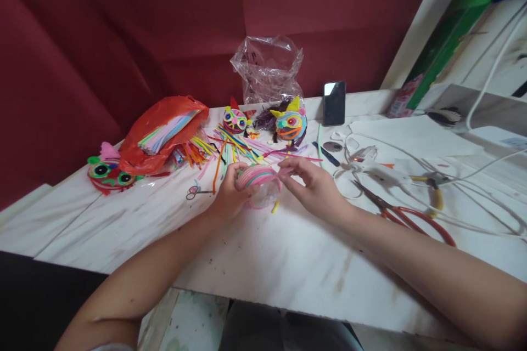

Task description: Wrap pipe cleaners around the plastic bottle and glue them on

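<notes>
Between my hands is a round craft piece (257,176), partly covered in pink and green pipe cleaner rows, its lower part pale and see-through. My left hand (233,189) is wrapped round its left side. At its right edge, my right hand (308,184) pinches a pink pipe cleaner (284,171) between thumb and fingers. A short yellow piece (275,207) shows just below the round piece. Loose coloured pipe cleaners (236,145) lie behind my hands, and small scissors (197,192) rest to the left.
Finished face ornaments stand at the back, one yellow-eared (291,123), and another lies left (109,174). A red bag (164,109) holds pipe cleaners. On the right are a phone (334,104), red-handled scissors (405,218), a glue gun (366,156), pliers (434,197) and tangled white cables.
</notes>
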Available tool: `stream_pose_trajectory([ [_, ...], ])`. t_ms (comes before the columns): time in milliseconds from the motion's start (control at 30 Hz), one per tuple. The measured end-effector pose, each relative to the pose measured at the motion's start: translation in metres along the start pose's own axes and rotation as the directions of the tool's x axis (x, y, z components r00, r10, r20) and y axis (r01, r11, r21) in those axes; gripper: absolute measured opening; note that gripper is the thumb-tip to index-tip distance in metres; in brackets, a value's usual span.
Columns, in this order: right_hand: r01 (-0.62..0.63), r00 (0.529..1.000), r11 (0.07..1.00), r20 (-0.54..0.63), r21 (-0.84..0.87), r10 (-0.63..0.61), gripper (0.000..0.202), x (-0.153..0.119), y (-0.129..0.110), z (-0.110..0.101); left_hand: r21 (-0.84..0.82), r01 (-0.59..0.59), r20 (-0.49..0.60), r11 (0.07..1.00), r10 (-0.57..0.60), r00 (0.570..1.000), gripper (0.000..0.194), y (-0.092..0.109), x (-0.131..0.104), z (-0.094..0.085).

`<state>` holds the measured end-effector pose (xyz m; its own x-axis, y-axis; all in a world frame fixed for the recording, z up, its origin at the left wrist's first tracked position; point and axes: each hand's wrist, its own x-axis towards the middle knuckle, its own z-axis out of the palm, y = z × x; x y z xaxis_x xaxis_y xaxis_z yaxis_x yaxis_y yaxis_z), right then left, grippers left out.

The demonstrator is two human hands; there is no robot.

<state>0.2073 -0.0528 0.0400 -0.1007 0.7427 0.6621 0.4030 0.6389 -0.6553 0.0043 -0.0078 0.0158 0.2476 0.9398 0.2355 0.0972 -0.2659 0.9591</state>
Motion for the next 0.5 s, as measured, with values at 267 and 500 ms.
stream_pose_trajectory([
  [267,-0.145,0.964,0.986,-0.215,0.084,0.16,0.023,0.01,0.003,-0.012,-0.388,0.278,0.118,0.879,-0.251,0.961,0.046,0.008,0.001,0.004],
  [500,-0.168,0.944,0.977,-0.263,0.135,0.199,0.027,0.017,-0.009,-0.027,-0.406,0.29,0.104,0.867,-0.271,0.957,0.037,0.005,0.004,0.0],
])
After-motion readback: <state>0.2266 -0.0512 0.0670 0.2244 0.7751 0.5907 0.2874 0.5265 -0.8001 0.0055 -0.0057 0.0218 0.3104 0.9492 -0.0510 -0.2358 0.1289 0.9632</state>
